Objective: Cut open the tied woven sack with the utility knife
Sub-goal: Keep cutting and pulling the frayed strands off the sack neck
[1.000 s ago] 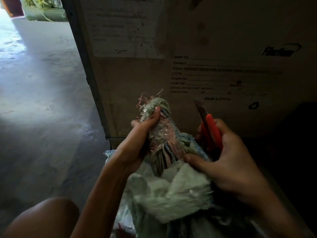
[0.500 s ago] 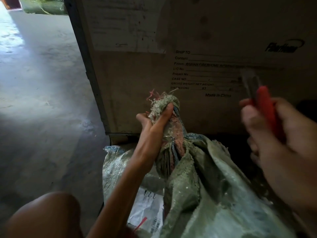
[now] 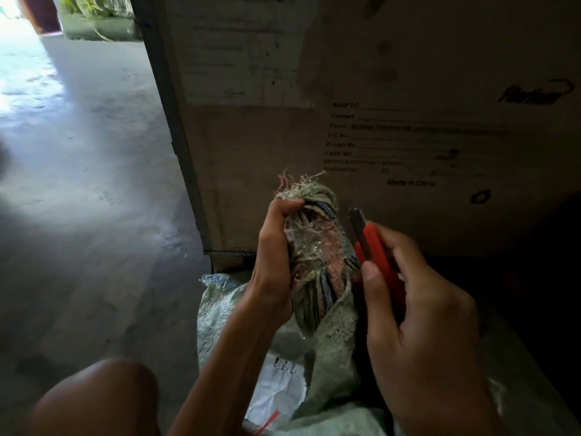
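A pale green woven sack (image 3: 336,347) lies on the floor in front of me, its neck (image 3: 317,247) bunched and bound with pinkish and blue cord, frayed threads sticking up at the top. My left hand (image 3: 275,259) grips the neck from the left and holds it upright. My right hand (image 3: 418,325) holds a red utility knife (image 3: 374,250) just right of the neck, dark blade end pointing up beside the binding. Whether the blade touches the cord cannot be seen.
A large brown shipping crate (image 3: 377,127) with printed labels stands directly behind the sack. Concrete floor (image 3: 88,215) stretches to the left toward a bright doorway. A white paper label (image 3: 279,388) lies on the sack's lower part. My bare knee (image 3: 94,401) is at the lower left.
My right hand swung the knife away to the right, then brought it back close against the right side of the sack's neck. My left hand kept its grip on the neck.
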### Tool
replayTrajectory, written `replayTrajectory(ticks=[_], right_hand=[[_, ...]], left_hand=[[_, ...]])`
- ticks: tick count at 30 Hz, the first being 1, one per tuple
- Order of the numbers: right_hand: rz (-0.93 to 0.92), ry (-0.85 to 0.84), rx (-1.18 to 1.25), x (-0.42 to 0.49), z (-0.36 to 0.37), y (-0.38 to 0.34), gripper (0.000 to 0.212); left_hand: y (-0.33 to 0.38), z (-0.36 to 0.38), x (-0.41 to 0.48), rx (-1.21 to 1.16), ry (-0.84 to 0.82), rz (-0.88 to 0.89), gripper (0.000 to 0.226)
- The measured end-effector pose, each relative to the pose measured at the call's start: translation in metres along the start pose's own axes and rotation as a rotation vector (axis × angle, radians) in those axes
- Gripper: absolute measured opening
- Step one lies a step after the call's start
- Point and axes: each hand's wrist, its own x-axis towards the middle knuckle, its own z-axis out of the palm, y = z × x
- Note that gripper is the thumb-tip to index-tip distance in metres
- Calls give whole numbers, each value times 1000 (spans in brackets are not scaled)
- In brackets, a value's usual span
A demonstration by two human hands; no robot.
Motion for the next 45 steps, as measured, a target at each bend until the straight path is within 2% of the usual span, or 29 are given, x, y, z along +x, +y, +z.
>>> replayTrajectory(ticks=[4,10,12,15,23,35,40,43,45], right_hand=[[-43,-81,-145,-2,-3,-8,47],[-5,-150,-135,-3,-3,-11,48],[-3,-156,-126,-3,-3,-11,49],[-7,-154,-115,-3,-4,-12,48],[-16,-180,-137,-3,-2,-11,50],[-23,-328,-194,-3,-4,-15,59],[-21,-457,-232,-5,-5,-9,59],[-16,-503,-200,-1,-13,-3,51],[20,-466,-104,2,-25,2,42]], left_hand=[[2,1,1,-10,-4,-4,42],[0,5,0,67,87,53,43],[2,9,-3,77,146,37,52],[2,11,-3,102,200,23,79],[-1,13,-1,76,192,10,89],[0,6,-3,217,172,191,82],[7,-14,2,285,229,254,59],[12,-19,3,302,237,219,55],[12,-19,2,299,217,154,59]])
